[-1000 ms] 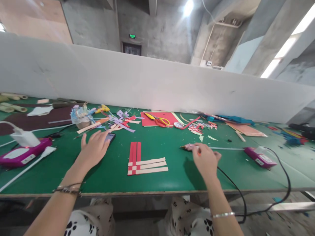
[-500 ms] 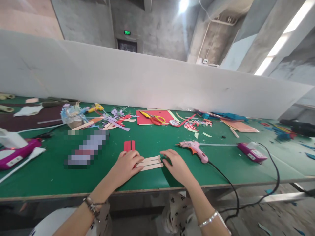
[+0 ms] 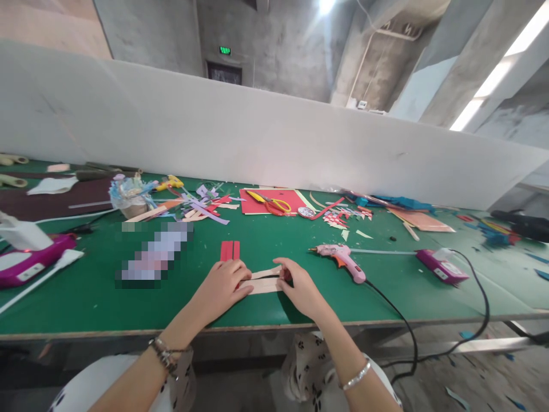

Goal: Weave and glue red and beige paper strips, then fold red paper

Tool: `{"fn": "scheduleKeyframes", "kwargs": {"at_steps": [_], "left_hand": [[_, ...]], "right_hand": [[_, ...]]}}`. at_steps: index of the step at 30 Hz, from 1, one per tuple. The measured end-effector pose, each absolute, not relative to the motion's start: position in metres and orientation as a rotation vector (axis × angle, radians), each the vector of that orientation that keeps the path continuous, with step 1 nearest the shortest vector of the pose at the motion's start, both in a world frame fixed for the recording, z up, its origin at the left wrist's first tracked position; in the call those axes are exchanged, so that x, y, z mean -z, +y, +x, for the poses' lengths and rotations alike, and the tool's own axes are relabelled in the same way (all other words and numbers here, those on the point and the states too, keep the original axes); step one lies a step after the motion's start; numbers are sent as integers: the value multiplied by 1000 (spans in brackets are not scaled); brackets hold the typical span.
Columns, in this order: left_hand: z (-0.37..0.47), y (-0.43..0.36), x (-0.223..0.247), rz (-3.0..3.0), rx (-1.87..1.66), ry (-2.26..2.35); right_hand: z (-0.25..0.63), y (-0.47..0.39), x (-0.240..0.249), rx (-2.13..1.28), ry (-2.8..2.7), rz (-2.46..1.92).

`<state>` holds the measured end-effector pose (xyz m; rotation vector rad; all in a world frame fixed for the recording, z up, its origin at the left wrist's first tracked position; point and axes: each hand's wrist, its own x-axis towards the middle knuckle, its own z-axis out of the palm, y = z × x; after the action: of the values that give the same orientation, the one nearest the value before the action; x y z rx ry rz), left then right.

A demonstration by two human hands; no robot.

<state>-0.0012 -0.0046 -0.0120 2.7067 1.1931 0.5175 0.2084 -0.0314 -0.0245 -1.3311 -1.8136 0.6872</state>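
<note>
Red paper strips (image 3: 230, 250) lie upright side by side on the green table, and cream paper strips (image 3: 263, 285) cross them to the right. My left hand (image 3: 225, 284) presses on the spot where the two sets meet, fingers together and thumb along the cream strips; it hides the crossing. At the right ends, my right hand (image 3: 298, 284) has thumb and fingers bent around the cream strips. The upper cream strip (image 3: 266, 273) is raised and bowed, with a dark gap beneath it. The lower ones lie close together.
A pink glue gun (image 3: 345, 261) lies to the right, its black cord running off the table's front edge. Yellow-handled scissors (image 3: 270, 201) rest on red paper (image 3: 251, 206) at the back. Paper scraps (image 3: 206, 206), a blurred patch (image 3: 154, 253) and purple power strips (image 3: 441, 266) surround the work.
My right hand has moved slightly left and closed on the cream strips' ends. The upper strip has lifted away from the others, and the lower ones have come together. My left hand stays in place.
</note>
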Motion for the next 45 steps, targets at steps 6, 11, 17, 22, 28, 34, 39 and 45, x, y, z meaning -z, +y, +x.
{"fn": "scheduleKeyframes", "kwargs": {"at_steps": [6,11,17,22,28,34,39,45], "left_hand": [[-2,-5,12,2683,-493,1194],[-2,-4,12,2649,-536,1187],[-2,-4,10,2630,-544,1164],[-1,-5,9,2628,-530,1185],[-1,-3,11,2632,-543,1183],[-2,-5,8,2650,-512,1179],[-8,-5,8,2665,-552,1208],[-23,-2,3,2622,-561,1217]], "right_hand": [[208,-33,14,-809,-1736,-1261],[211,-34,10,-831,-1741,-1250],[211,-34,12,-868,-1719,-1252],[210,-36,10,-915,-1768,-1242],[209,-34,10,-929,-1690,-1270],[206,-35,10,-892,-1681,-1277],[203,-34,11,-833,-1672,-1269],[200,-33,14,-827,-1688,-1280]]}}
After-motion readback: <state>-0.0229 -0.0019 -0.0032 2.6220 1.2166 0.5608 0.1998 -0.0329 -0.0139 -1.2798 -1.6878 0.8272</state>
